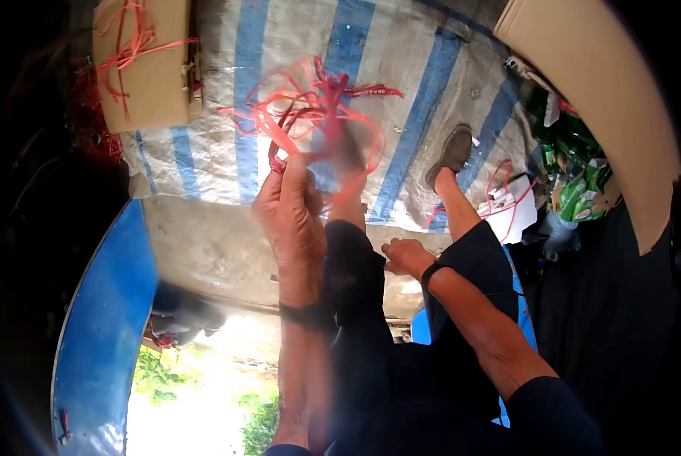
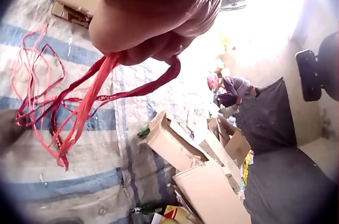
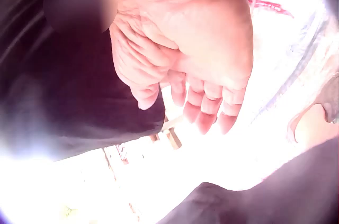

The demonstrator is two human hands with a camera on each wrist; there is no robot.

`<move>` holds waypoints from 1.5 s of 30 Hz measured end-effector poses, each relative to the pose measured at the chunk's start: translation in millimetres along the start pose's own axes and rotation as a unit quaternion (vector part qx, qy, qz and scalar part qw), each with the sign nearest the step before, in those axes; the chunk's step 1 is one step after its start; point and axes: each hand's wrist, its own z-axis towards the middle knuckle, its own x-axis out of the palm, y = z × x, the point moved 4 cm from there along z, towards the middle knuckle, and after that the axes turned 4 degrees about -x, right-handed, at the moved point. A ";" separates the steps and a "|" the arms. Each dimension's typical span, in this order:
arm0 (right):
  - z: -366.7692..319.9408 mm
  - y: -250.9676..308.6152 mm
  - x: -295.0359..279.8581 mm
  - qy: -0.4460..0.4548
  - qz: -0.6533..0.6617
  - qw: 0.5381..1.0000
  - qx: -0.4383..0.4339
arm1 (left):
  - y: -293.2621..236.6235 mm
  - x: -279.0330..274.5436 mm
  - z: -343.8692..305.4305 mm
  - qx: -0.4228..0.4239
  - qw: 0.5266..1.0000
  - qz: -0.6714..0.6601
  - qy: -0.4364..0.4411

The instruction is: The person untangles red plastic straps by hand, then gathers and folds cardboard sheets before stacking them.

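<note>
In the head view my left hand (image 1: pixel 295 213) is raised over the striped sheet. It pinches a tangled bundle of red and pink plastic string (image 1: pixel 279 139) between thumb and fingers. Loops of the string (image 2: pixel 94 95) hang below the curled fingers in the left wrist view, and the far strands blur in the head view. Beside the knees, my right hand (image 1: pixel 407 258) hangs with loosely bent fingers and holds nothing. The right wrist view shows its palm (image 3: pixel 196 38) and relaxed fingers near dark cloth.
A blue-and-white striped sheet (image 1: pixel 295 30) covers the ground. Flat cardboard (image 1: pixel 158 91) bound with red string lies at upper left. Cardboard (image 1: pixel 606 99) and green packaging (image 1: pixel 579 199) stand right. Open boxes (image 2: pixel 209 192) and a bent-over person (image 2: pixel 241 87) appear farther off.
</note>
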 end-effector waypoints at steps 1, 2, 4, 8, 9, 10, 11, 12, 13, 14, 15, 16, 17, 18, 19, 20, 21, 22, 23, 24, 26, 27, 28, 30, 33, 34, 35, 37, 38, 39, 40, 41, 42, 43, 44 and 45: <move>-5.6 17.2 6.7 -0.020 0.018 1.000 -0.003 | -7.2 2.4 -7.6 -0.009 1.000 -0.016 -0.005; -9.4 39.3 12.7 -0.038 0.035 0.999 -0.008 | -20.0 -1.1 -13.2 -0.015 0.999 -0.032 -0.012; 149.4 68.2 -58.8 -0.126 -0.018 0.976 -0.176 | -20.4 -28.8 61.4 0.131 0.989 0.009 -0.070; 197.0 76.2 -26.4 -0.223 0.004 0.949 -0.223 | 0.4 -31.3 78.9 0.092 0.992 -0.026 -0.076; 212.9 79.1 -30.8 -0.282 0.001 0.931 -0.231 | 8.6 -29.3 84.0 0.086 0.992 -0.032 -0.083; 225.5 83.2 -26.3 -0.320 -0.002 0.918 -0.235 | 18.5 -25.1 88.3 0.082 0.994 -0.035 -0.058; 242.8 87.1 -21.8 -0.313 0.000 0.920 -0.237 | 29.7 -20.1 90.9 0.069 0.995 -0.010 -0.076; 267.0 86.9 -13.3 -0.377 0.133 0.874 -0.277 | 40.3 -17.9 92.5 0.066 0.997 -0.035 -0.017; 277.1 86.1 -13.7 -0.425 0.264 0.809 -0.309 | 49.9 -13.6 95.3 0.050 0.998 -0.023 -0.008; 296.3 79.4 -16.3 -0.419 0.216 0.835 -0.283 | 58.0 -9.7 96.8 0.026 1.000 -0.011 -0.013; 305.9 76.4 -23.8 -0.403 0.157 0.864 -0.256 | 66.7 -10.6 99.4 0.040 0.997 0.052 -0.028; 315.1 71.0 -33.2 -0.395 0.119 0.880 -0.234 | 71.3 -6.3 97.2 0.009 0.999 0.047 -0.017; 323.2 64.0 -44.5 -0.388 0.095 0.890 -0.221 | 72.3 -0.4 95.4 -0.022 0.999 0.041 -0.004; 329.6 55.2 -57.8 -0.382 0.072 0.897 -0.208 | 69.9 2.7 97.5 -0.016 0.999 0.041 -0.005; 335.7 44.3 -69.3 -0.378 0.057 0.902 -0.200 | 64.8 6.9 98.5 0.029 0.993 0.112 0.010; 342.5 34.9 -80.1 -0.371 0.041 0.909 -0.185 | 61.8 9.4 97.6 0.072 0.980 0.183 0.022; 345.3 28.0 -93.8 -0.368 0.031 0.912 -0.180 | 63.4 8.6 96.6 0.073 0.981 0.180 0.019; 349.4 20.9 -102.1 -0.363 0.019 0.915 -0.173 | 69.5 7.2 97.0 0.016 0.988 0.152 0.019; 352.0 12.9 -109.5 -0.359 0.005 0.919 -0.162 | 76.0 6.9 98.4 -0.039 0.991 0.124 0.022; 357.3 8.8 -117.8 -0.355 -0.005 0.921 -0.161 | 81.4 4.1 101.6 -0.032 0.990 0.132 0.034; 360.1 3.4 -123.6 -0.349 -0.022 0.925 -0.152 | 84.8 6.9 102.3 -0.039 0.993 0.106 0.038; 363.6 1.1 -124.3 -0.343 -0.027 0.927 -0.146 | 84.7 9.5 100.2 -0.048 0.995 0.082 0.043; 365.0 -2.9 -124.4 -0.338 -0.031 0.929 -0.144 | 81.2 12.2 98.8 -0.052 0.995 0.081 0.031; 363.9 -8.6 -121.0 -0.328 -0.040 0.933 -0.144 | 80.8 10.6 100.5 -0.041 0.993 0.106 0.032; 355.5 -19.7 -105.7 -0.307 -0.056 0.939 -0.147 | 78.7 13.0 104.8 -0.040 0.984 0.173 0.027; 351.9 -22.3 -96.2 -0.298 -0.060 0.941 -0.150 | 79.2 15.8 105.6 -0.043 0.988 0.148 0.031; 348.2 -24.6 -86.6 -0.289 -0.063 0.943 -0.153 | 80.0 17.4 106.2 -0.044 0.991 0.123 0.035; 337.5 -34.7 -66.2 -0.271 -0.069 0.947 -0.161 | 89.5 16.5 108.2 -0.036 0.993 0.111 0.027; 336.2 -38.1 -50.6 -0.258 -0.072 0.948 -0.169 | 93.0 16.2 108.5 -0.033 0.994 0.101 0.014; 329.3 -42.8 -29.9 -0.242 -0.077 0.952 -0.172 | 92.5 17.1 108.4 -0.035 0.994 0.100 0.017; 321.9 -47.1 -14.8 -0.229 -0.081 0.954 -0.175 | 89.9 15.6 108.9 -0.039 0.992 0.116 0.012; 313.9 -48.9 1.6 -0.215 -0.082 0.956 -0.183 | 86.9 14.0 110.0 -0.041 0.990 0.132 0.007; 311.5 -55.4 23.6 -0.204 -0.084 0.958 -0.185 | 78.2 17.2 108.7 -0.043 0.993 0.113 -0.003; 304.5 -59.0 40.4 -0.191 -0.086 0.959 -0.189 | 70.7 22.4 108.8 -0.046 0.993 0.112 0.003; 298.7 -62.9 57.8 -0.180 -0.084 0.961 -0.192 | 62.5 26.8 109.2 -0.019 0.997 0.076 -0.004; 292.4 -67.2 74.8 -0.166 -0.082 0.963 -0.194 | 57.7 26.9 109.0 0.003 0.999 0.041 -0.013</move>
